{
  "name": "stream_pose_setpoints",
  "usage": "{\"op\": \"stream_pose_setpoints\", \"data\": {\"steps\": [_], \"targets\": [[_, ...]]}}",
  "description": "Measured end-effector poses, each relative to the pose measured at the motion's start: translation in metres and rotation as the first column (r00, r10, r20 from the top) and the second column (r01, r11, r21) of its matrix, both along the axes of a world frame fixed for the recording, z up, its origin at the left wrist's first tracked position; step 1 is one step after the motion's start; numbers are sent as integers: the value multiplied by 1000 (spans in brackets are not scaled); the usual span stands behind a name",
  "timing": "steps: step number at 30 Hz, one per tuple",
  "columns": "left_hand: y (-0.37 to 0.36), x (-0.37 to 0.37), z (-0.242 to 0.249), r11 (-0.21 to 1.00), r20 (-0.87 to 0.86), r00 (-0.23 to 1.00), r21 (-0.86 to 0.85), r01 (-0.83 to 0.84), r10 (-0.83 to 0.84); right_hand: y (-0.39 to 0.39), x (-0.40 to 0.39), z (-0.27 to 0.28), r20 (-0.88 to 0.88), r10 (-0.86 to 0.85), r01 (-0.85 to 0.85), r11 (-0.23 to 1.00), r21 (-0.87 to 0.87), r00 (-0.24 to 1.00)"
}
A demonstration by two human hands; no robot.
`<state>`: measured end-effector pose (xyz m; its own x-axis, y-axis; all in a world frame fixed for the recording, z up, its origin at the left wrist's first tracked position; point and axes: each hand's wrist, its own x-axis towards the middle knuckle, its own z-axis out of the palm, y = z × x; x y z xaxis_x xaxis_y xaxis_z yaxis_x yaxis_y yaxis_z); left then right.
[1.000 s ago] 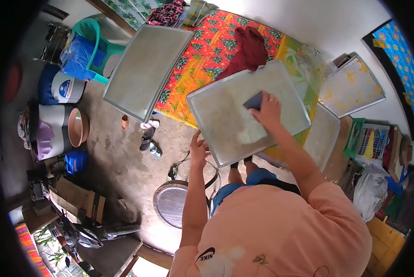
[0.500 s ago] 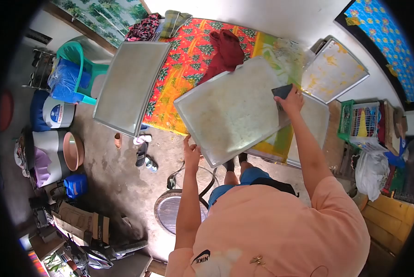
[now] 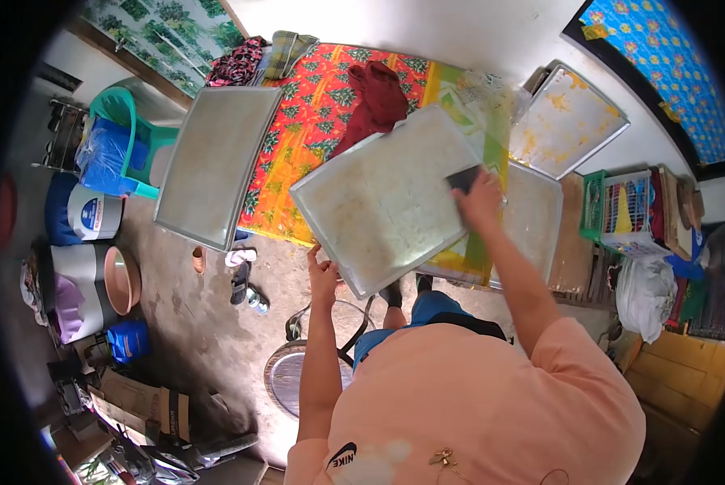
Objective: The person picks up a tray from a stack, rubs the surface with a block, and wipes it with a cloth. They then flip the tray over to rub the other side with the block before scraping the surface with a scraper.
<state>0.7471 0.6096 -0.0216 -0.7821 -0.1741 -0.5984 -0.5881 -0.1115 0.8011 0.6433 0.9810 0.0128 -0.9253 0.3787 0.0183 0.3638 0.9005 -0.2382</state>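
Tray [image 3: 378, 214] is lying tilted across the patterned tablecloth [image 3: 294, 129], with its near corner overhanging. Maroon cloth [image 3: 380, 99] is lying at its far edge. The left hand [image 3: 323, 279] is reaching its left edge, grip unclear; the right hand's [image 3: 482, 204] fingers are clamping a dark pad [image 3: 461, 179] against its right side.

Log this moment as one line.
left hand: at left edge of tray | right hand: holding dark pad at tray's right side | maroon cloth: on patterned cover
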Motion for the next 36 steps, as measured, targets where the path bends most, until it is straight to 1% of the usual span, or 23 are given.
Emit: {"op": "stream_pose_setpoints", "data": {"steps": [1, 2, 3, 4, 6, 8, 11, 12, 13, 14, 15, 18, 19, 20, 22, 24, 26, 29, 31, 32, 33, 34, 36], "targets": [[2, 0, 2, 1000, 14, 1000, -6, 2, -2, -37, 16, -6, 44, 106, -103, 994, -47, 993], [5, 2, 1, 1000, 10, 1000, -10, 2, -2, -64, 30, -26, 94, 226, -215, 970, -109, 970], [4, 3, -1, 1000, 6, 1000, -16, 3, -3, -94, 50, -19, 46, 307, -303, 950, -69, 951], [2, 2, -3, 1000, -1, 1000, -27, 8, -8, -98, 54, -2, 45, 334, -321, 929, -183, 941], [3, 3, -4, 998, 7, 1000, -57, 7, -7, -55, 33, -32, -21, 203, -204, 975, -82, 979], [4, 1, 2, 998, 21, 1000, -62, 13, -12, 6, 8, -16, -87, -21, 15, 997, -69, 996], [3, 2, -2, 997, 21, 1000, -78, 20, -18, 21, 5, -7, -76, -52, 47, 997, -57, 996], [3, 1, -2, 997, 30, 999, -82, 13, -11, -1, 13, -13, 9, 55, -53, 989, -135, 998], [3, 1, -2, 996, 39, 999, -84, 9, -6, -32, 28, -31, 4, 149, -149, 988, -40, 989], [5, 1, -2, 996, 49, 999, -84, 6, -2, -57, 42, -19, 55, 275, -265, 954, -142, 960], [8, 1, -2, 994, 40, 999, -103, -31, 36, -76, 53, -1, 96, 359, -339, 924, -176, 929], [7, 1, -2, 996, 50, 998, -87, -24, 28, -35, 33, -32, -6, 220, -220, 975, -18, 976], [6, 3, -4, 996, 43, 999, -85, -30, 34, -5, 18, -28, 1, 96, -95, 991, -91, 995], [6, 4, -4, 995, 47, 998, -94, -25, 29, 15, 10, -2, -2, 13, -13, 991, -132, 1000], [7, 1, -2, 994, 44, 999, -111, -12, 17, 18, 9, 9, 30, -4, 8, 992, -125, 1000], [4, 1, -4, 994, 37, 999, -109, -22, 26, -21, 24, -28, 65, 139, -125, 975, -186, 988], [8, 2, -2, 996, 21, 999, -82, -39, 41, -78, 53, -21, 52, 408, -387, 895, -223, 912], [6, 3, -5, 991, 54, 998, -132, -29, 36, -78, 44, -16, 85, 392, -365, 903, -226, 916], [9, 2, -2, 986, 53, 998, -167, -14, 23, -16, 5, -34, 21, 142, -134, 967, -215, 990], [10, 3, -2, 983, 60, 998, -181, -7, 18, 15, -7, -16, -64, 16, -33, 963, -267, 998], [10, 4, -3, 976, 39, 999, -216, 19, -11, 40, -21, -3, -37, -64, 58, 987, -150, 997], [10, 6, -4, 979, 38, 999, -202, 2, 6, 56, -29, 3, -21, -146, 145, 989, -24, 989], [9, 4, -4, 985, 34, 999, -172, -22, 29, 38, -19, -18, -29, -37, 35, 998, -59, 999]]}}
